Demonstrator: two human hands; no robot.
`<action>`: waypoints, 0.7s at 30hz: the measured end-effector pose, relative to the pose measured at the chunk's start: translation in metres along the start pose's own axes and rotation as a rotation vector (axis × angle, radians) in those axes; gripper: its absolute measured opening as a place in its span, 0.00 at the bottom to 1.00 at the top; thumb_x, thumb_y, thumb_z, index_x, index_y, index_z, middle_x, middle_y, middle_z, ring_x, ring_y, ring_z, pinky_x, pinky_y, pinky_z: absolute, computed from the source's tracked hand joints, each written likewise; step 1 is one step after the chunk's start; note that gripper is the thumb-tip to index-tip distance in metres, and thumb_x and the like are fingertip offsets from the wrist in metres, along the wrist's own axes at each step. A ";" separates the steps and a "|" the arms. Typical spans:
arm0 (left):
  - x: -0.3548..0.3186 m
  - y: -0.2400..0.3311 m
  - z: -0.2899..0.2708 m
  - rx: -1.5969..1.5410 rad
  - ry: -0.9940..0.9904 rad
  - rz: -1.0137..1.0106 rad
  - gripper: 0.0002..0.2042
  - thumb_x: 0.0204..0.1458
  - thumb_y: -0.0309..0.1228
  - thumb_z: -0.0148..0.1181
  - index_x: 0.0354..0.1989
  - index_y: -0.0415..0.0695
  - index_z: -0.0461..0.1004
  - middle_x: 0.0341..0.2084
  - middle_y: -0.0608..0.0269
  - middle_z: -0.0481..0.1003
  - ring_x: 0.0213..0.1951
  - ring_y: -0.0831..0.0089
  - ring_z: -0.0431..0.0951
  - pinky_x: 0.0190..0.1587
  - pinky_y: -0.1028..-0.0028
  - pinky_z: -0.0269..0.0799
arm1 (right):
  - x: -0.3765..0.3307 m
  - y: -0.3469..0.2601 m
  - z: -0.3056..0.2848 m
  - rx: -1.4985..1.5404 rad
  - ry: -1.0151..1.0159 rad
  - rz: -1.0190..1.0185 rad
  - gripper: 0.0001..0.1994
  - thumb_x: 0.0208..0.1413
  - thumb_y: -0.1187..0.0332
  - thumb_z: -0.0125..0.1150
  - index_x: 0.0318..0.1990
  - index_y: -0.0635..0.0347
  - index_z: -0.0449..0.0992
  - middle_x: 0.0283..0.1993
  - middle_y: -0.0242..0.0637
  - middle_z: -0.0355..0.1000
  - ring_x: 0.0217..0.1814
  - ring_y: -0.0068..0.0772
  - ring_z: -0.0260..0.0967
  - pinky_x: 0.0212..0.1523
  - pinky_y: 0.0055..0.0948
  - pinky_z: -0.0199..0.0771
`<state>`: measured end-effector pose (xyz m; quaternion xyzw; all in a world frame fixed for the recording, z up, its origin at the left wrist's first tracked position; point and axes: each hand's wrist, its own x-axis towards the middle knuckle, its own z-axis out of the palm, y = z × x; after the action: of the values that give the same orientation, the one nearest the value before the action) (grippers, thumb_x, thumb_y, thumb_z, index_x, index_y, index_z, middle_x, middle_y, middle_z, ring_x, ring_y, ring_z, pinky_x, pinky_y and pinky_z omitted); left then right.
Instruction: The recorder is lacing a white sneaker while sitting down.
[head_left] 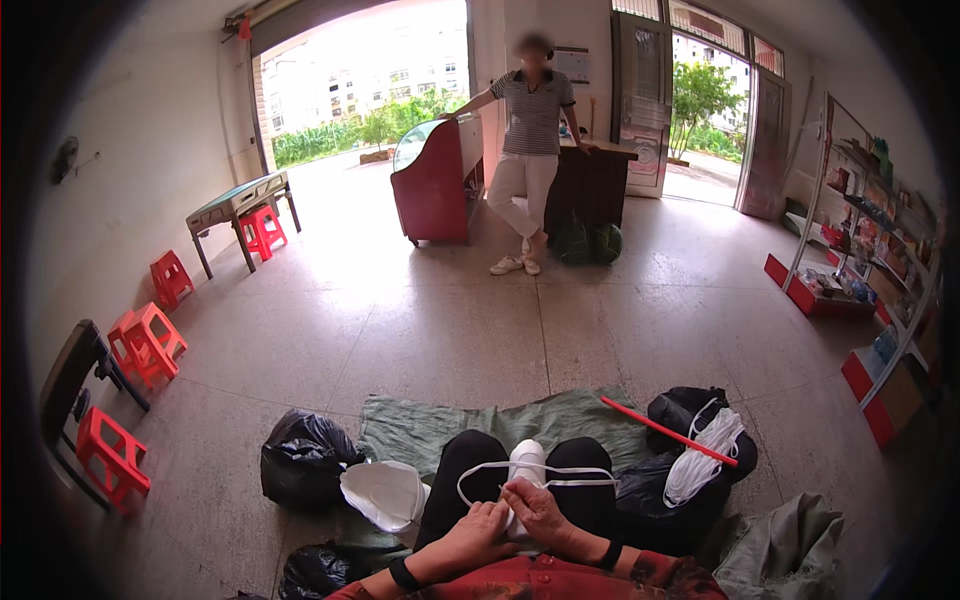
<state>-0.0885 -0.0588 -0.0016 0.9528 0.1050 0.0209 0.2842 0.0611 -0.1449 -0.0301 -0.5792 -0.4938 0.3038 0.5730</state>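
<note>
A white shoe is held between my knees, its toe pointing away from me. A white shoelace runs from it, looping out over my left knee and trailing across the right one. My right hand is closed in a pinch on the lace above the shoe. Just left of it, my left hand has its fingers bent together against the shoe's side; part of its grip is hidden. Beside my left leg lies a white rounded piece, its kind unclear.
Black plastic bags lie left and right. A bundle of white laces and a red stick rest on the right one. Green sacking covers the floor ahead. Farther off are red stools, shelves and a standing person.
</note>
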 end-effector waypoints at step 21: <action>0.008 0.001 0.002 -0.096 -0.055 -0.013 0.34 0.44 0.43 0.67 0.52 0.32 0.59 0.47 0.39 0.68 0.52 0.44 0.68 0.56 0.57 0.65 | 0.001 -0.001 -0.003 -0.020 0.015 -0.038 0.06 0.65 0.67 0.51 0.40 0.60 0.69 0.29 0.35 0.68 0.32 0.24 0.65 0.37 0.28 0.67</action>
<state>-0.0804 -0.0589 -0.0028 0.9376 0.1019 -0.0022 0.3326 0.0637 -0.1448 -0.0282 -0.5779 -0.5033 0.2836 0.5764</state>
